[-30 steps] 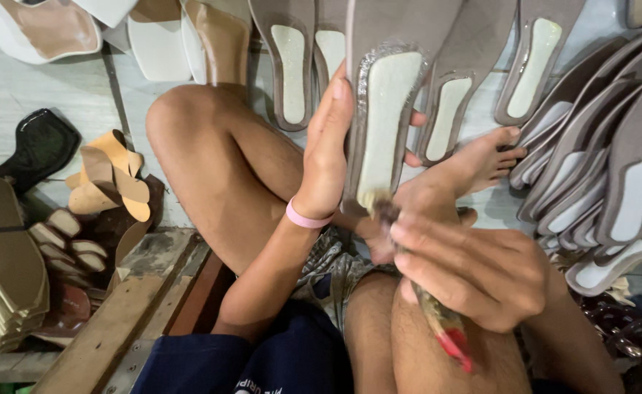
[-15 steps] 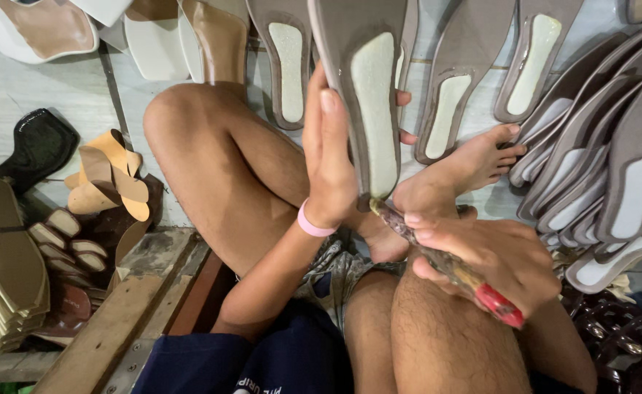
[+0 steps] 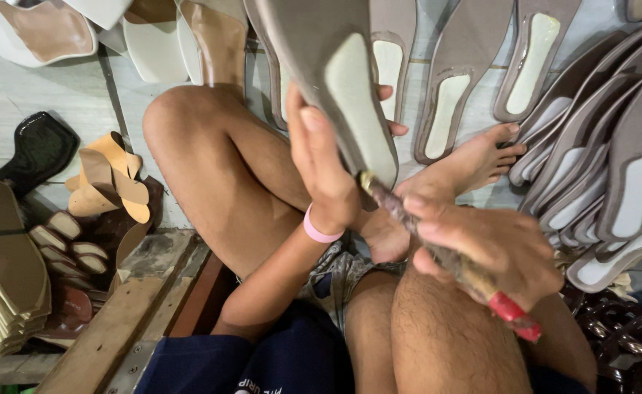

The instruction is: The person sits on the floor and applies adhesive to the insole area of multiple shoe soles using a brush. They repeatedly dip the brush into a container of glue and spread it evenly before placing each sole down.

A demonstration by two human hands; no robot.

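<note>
Grey shoe insole (image 3: 328, 80) with pale cream centre panel: held up over the lap, tilted, heel end lowest, in front of the crossed legs.

Left hand (image 3: 321, 171): clenched on the insole's lower part, thumb on the near face, fingers wrapped behind; pink wristband (image 3: 319, 230) at the wrist.

Right hand (image 3: 492, 248): closed around a glue brush (image 3: 445, 255) with a crusted shaft and red handle end; the bristle tip meets the insole's heel end at the edge of the cream panel.

Surroundings: rows of like insoles (image 3: 605, 168) laid face up on the floor (image 3: 14, 95), right and ahead; a stack of tan soles (image 3: 4, 270) at left; tan strap pieces (image 3: 113, 182) beside a black sole (image 3: 36, 149); a wooden board (image 3: 127, 306) under the left knee.

Handling note, as a judgement: the stroke looks best run from the heel upward along the cream panel, coat thin and even, kept inside the panel's border. The left hand's grip should stay low and off the panel so the thumb does not smear wet adhesive.

Change from half a second earlier: insole raised and tilted further left, its cream panel now facing the camera more squarely; the brush tip remains at the heel end, the right hand slightly higher.
</note>
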